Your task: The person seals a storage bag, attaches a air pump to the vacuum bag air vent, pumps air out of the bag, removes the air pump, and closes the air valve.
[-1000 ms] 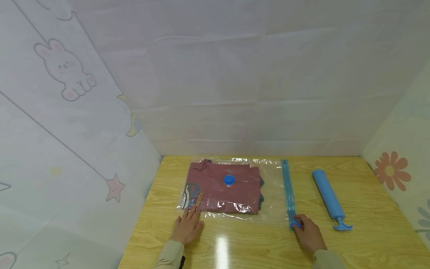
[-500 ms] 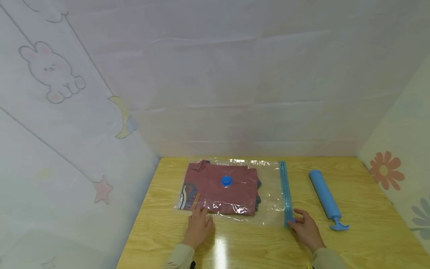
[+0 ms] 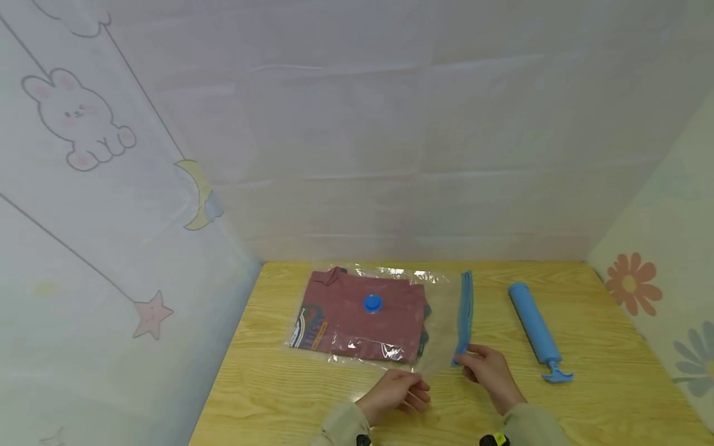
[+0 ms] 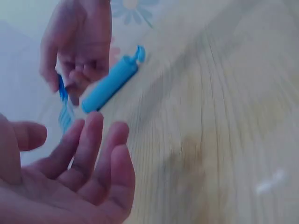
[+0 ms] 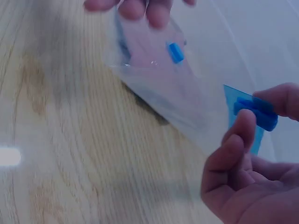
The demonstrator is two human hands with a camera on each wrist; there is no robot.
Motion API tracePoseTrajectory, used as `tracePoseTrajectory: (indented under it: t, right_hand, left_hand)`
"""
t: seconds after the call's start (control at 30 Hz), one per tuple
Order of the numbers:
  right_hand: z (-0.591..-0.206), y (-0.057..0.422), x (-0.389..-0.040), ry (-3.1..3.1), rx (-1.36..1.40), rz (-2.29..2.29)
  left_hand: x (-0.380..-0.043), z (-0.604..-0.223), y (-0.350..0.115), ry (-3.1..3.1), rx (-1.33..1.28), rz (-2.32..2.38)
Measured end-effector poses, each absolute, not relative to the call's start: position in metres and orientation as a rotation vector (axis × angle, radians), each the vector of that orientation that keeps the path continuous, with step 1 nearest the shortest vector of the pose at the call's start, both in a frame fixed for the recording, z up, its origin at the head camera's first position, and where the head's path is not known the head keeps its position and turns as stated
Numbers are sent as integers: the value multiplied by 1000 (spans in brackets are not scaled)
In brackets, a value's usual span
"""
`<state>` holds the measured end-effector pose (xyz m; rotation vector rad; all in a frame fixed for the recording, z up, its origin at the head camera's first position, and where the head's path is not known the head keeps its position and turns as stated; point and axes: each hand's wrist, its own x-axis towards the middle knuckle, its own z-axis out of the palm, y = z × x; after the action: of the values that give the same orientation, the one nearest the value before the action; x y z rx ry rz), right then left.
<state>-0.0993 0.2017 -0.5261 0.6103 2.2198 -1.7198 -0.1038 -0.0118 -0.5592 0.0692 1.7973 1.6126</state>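
Note:
A clear vacuum storage bag (image 3: 440, 310) lies on the table with a folded dark-red garment (image 3: 348, 334) inside. Its round blue valve (image 3: 373, 303) sits over the garment. Along the right end runs a blue zip strip (image 3: 465, 306). My right hand (image 3: 491, 371) pinches the blue zip slider (image 5: 264, 114) at the strip's near corner between thumb and finger, and that corner is raised off the table. Close to the bag's front edge is my left hand (image 3: 393, 393), its fingers loosely bent. In the left wrist view this hand (image 4: 79, 172) holds nothing, thumb apart from the fingers.
A blue hand pump (image 3: 535, 325) lies on the wooden table (image 3: 268, 396) to the right of the bag, its T-shaped handle toward me. Printed sheets (image 3: 346, 155) form walls behind and on both sides.
My left hand has left the bag's near left part and moved right, toward my right hand. The right hand has moved slightly left and raised the zip corner, bending the strip.

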Motion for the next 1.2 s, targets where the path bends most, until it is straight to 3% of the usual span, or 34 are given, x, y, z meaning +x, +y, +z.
tracePoseTrajectory:
  t: [0.33,0.57,1.2]
  right_hand:
    - [-520,202,-108,2190,531,-1701]
    - [-521,202,-107,2187,530,-1702]
    - [-520,203,-104,2203,562,-1666]
  left_hand:
    - [-100,-563,34,1365,-64,1715]
    - [-88,-562,59,1080,-410,2025]
    - [-94,-567,79,1052,-531,2161]
